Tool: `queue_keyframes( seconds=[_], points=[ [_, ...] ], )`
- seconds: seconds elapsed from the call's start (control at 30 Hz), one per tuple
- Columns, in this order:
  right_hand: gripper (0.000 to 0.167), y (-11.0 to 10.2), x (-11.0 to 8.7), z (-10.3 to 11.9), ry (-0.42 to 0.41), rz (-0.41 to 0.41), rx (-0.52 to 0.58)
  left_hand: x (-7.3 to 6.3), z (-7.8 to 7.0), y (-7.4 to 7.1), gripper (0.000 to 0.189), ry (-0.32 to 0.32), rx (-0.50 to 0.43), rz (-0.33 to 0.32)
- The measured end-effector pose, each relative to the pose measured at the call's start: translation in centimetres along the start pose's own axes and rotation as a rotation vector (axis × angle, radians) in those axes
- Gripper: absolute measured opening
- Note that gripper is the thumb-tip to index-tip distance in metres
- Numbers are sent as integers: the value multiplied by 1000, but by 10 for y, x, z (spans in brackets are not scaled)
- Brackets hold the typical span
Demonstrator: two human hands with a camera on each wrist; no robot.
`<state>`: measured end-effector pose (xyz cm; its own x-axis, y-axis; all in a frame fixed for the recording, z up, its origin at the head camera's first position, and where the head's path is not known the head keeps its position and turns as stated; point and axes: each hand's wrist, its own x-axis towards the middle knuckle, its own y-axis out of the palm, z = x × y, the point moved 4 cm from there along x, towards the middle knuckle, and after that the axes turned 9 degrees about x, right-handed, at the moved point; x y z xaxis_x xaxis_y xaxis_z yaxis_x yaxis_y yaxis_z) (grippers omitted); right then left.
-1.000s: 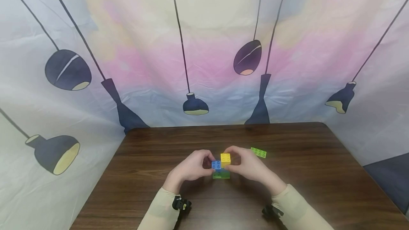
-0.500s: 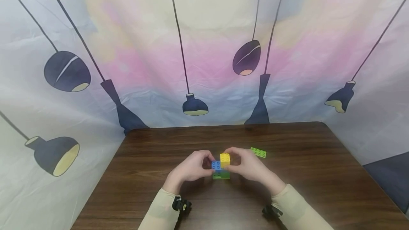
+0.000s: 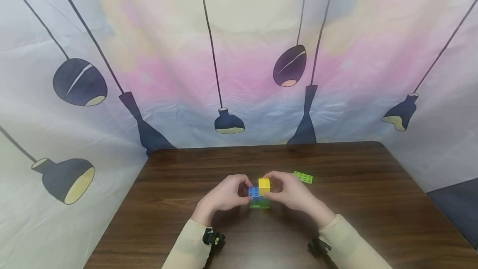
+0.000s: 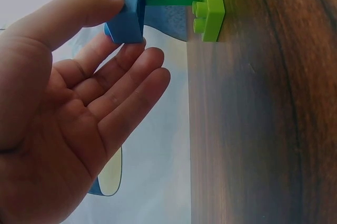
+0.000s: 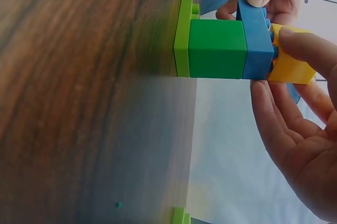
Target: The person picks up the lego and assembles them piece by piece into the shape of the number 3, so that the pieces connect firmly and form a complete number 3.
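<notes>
Barely any mvmt vs. 0.5 s ago: hands & stack same spot, whole head view just shifts a touch. L hand pinches L end of blue Duplo-type brick, thumb on near side, fingertips on far side; its other fingers are extended, per L wrist view. R hand is clamped on yellow brick btwn thumb & fingers. Yellow sits atop R half of blue; blue studs show along the seam, so it's not flush. Blue rests on dk green brick, overhanging it toward L hand; dk green is on R part of lime base plate, w/ bare studs on its L part. Stack's upright on wood-grain tabletop, near middle, btwn both hands. Loose lime plate lies studs up, just beyond R hand. Lt sleeves w/ blk wrist cams; pastel lamp-print backdrop behind.
</notes>
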<state>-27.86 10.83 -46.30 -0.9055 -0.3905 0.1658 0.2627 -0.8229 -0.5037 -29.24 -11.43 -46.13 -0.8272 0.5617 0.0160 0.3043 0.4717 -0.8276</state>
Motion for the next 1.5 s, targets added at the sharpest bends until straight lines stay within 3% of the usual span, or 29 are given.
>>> queue_keyframes(
  seconds=[0.8, 1.23, 1.5],
  points=[
    [40, 1, 0, 1, -20, -14, -32, 0, -1, -1, 24, 4, 2, 5],
    [44, -1, 1, -8, -57, 73, 34, -2, -1, -1, 25, -8, -7, 10],
    [37, -9, 2, 1, -66, 6, 67, -1, -1, -2, 25, -8, -6, 7]
  ],
)
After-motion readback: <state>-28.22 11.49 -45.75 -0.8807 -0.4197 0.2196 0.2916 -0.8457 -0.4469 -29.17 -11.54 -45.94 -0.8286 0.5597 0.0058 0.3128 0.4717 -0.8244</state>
